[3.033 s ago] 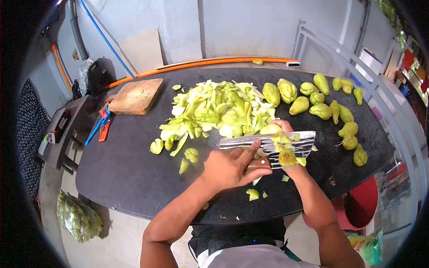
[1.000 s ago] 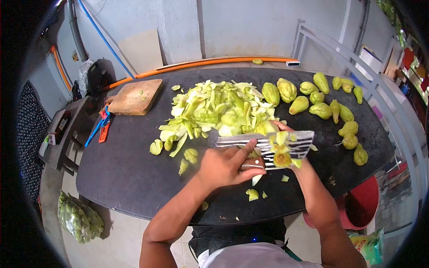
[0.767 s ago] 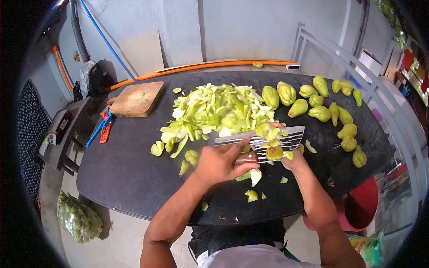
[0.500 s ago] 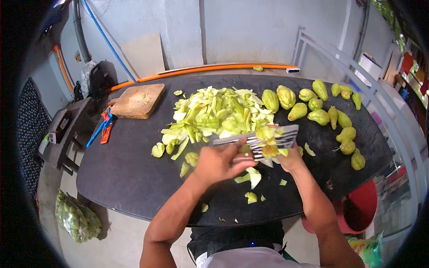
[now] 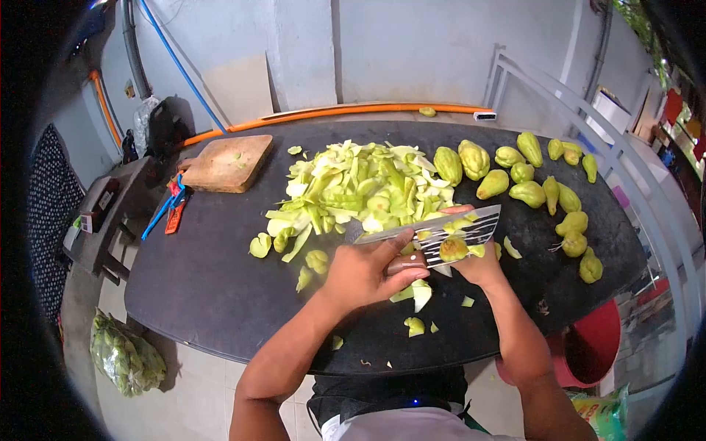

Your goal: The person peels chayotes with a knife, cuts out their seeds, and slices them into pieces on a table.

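Note:
My left hand (image 5: 365, 270) is closed round the brown wooden handle of a wide blade (image 5: 482, 226) with black and white stripes. Pale green pieces and a browned bit of chayote cling to the blade. Behind the blade is my right hand (image 5: 478, 264), largely covered by it; what its fingers hold is hidden. A big heap of sliced green chayote (image 5: 353, 184) lies just beyond the hands. Whole chayotes (image 5: 528, 193) are spread over the right side of the dark table (image 5: 220, 294). Small scraps (image 5: 414, 326) lie near the front edge.
A wooden board (image 5: 228, 163) lies at the back left beside red and blue tools (image 5: 175, 209). On the floor are a plastic bag of green produce (image 5: 126, 356) at left and a red bucket (image 5: 597, 342) at right. A metal railing (image 5: 625, 147) runs along the right.
The blade and both hands have shifted slightly left. Pale slices have appeared in front of the blade and one to its right. Fewer pieces cling to the blade now.

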`<state>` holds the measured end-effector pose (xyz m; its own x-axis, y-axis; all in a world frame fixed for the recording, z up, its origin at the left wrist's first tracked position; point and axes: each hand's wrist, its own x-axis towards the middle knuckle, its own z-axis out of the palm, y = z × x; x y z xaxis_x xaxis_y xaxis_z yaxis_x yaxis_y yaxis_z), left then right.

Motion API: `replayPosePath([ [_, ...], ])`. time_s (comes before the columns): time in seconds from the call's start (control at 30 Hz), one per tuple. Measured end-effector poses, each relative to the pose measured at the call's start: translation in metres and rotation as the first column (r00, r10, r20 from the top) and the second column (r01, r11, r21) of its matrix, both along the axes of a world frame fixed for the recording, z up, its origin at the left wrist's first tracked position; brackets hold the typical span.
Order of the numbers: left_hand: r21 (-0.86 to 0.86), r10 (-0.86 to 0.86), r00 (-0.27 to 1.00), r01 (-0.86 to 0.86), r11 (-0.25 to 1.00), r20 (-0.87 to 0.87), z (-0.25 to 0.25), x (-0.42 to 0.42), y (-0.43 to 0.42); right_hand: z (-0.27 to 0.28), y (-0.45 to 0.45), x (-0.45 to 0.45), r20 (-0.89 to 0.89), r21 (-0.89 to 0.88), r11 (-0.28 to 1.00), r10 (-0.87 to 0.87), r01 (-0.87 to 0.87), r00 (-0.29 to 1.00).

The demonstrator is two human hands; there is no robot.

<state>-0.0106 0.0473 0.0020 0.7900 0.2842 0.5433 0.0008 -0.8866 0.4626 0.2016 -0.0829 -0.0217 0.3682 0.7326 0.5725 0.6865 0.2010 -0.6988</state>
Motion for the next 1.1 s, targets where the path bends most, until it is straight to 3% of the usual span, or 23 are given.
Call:
replayPosePath([
  [0.1,-0.05,0.01,1.0,-0.01,0.999,0.001,-0.006,0.001,0.007,0.007,-0.002,-0.005,0.014,-0.03,1.0,-0.006,0.007,1.0],
  [0.13,-0.068,0.013,1.0,-0.013,0.998,0.001,-0.005,0.001,0.009,0.006,-0.001,-0.007,-0.115,0.006,0.997,0.074,-0.074,0.991],
  [0.2,-0.279,0.147,0.974,-0.191,0.941,-0.173,-0.003,0.005,0.02,0.004,0.003,-0.01,-0.347,0.107,0.97,0.242,-0.218,0.906],
  [0.23,-0.281,0.163,0.973,-0.205,0.937,-0.164,-0.006,0.002,0.024,0.002,0.006,-0.01,-0.275,0.146,0.968,0.236,-0.202,0.932],
  [0.37,-0.297,0.143,0.984,-0.168,0.94,-0.104,-0.003,0.001,0.014,0.003,0.007,-0.01,-0.574,0.159,0.962,0.272,-0.221,0.772],
  [0.47,-0.01,0.05,0.987,-0.049,0.999,0.153,-0.016,0.007,0.004,-0.024,0.008,0.004,-0.787,0.152,0.973,0.224,-0.171,0.575],
  [0.5,0.156,0.011,0.98,-0.043,0.987,0.199,-0.016,0.008,0.001,-0.031,0.007,-0.001,-0.733,0.293,0.945,0.321,-0.148,0.599],
  [0.53,0.193,-0.009,0.982,-0.028,0.981,0.188,-0.014,0.008,-0.003,-0.037,0.007,0.006,-0.791,0.349,0.917,0.399,-0.193,0.464],
  [0.6,0.265,-0.044,0.985,-0.002,0.964,0.165,-0.008,0.005,-0.01,-0.038,0.009,0.011,-0.829,0.377,0.891,0.447,-0.254,0.336],
  [0.83,0.392,-0.049,0.962,-0.062,0.918,0.267,-0.013,0.009,-0.004,-0.033,0.01,-0.004,-0.845,0.346,0.901,0.421,-0.263,0.329],
  [0.97,0.369,-0.057,0.969,-0.036,0.929,0.24,-0.015,0.01,-0.006,-0.026,0.01,-0.003,-0.875,0.371,0.889,0.431,-0.268,0.221],
  [1.1,0.355,-0.033,0.965,-0.064,0.933,0.26,-0.013,0.011,-0.003,-0.035,0.009,-0.002,-0.819,0.394,0.871,0.477,-0.294,0.318],
])
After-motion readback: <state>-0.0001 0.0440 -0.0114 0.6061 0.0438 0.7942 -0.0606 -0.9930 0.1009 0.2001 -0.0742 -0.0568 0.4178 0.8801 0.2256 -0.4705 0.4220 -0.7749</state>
